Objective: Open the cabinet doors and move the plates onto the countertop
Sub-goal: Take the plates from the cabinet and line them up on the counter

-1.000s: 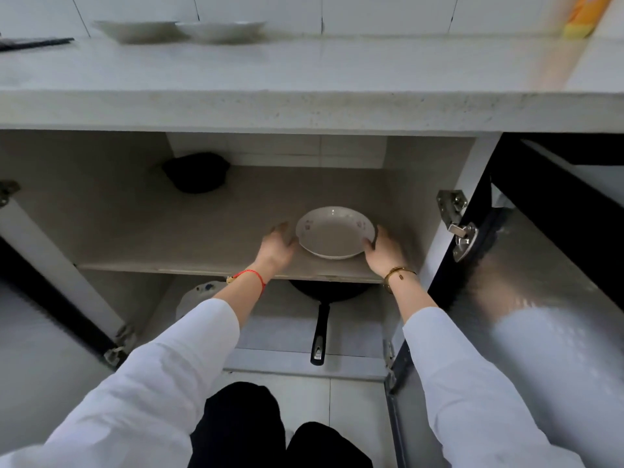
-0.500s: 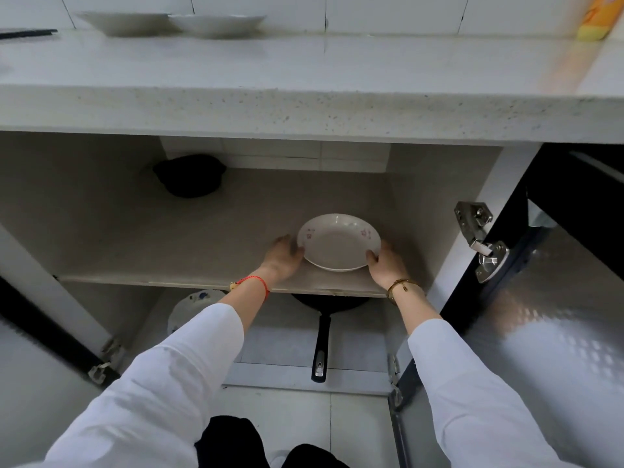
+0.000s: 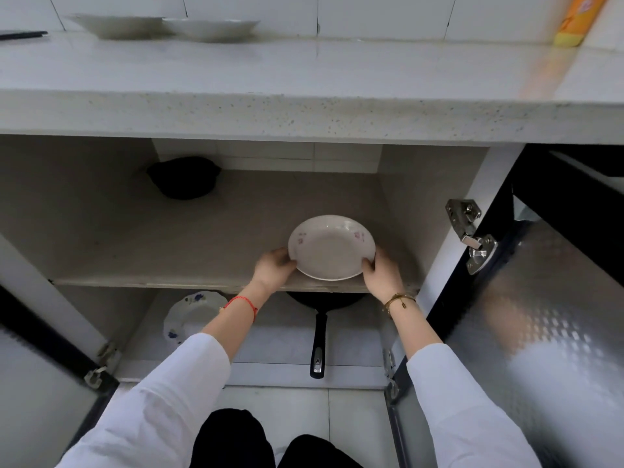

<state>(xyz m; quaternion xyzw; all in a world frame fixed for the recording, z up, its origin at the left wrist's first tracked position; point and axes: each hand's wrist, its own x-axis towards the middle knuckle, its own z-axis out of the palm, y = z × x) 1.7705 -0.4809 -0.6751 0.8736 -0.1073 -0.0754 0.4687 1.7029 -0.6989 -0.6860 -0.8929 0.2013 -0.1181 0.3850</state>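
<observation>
Now we grip the white floral-rimmed ceramic plate (image 3: 331, 247), left hand (image 3: 274, 269) and right hand (image 3: 381, 275) curled round opposite rims, near the beige cabinet shelf (image 3: 202, 244) front edge; both doors open.

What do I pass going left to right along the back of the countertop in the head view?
Dark utensil → first white plate → second white plate, its rim meeting the first → yellow-orange package leaning at the far right.

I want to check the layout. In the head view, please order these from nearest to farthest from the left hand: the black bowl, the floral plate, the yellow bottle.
1. floral plate, touching the left hand.
2. black bowl, shelf back left.
3. yellow bottle, countertop far right.
</observation>
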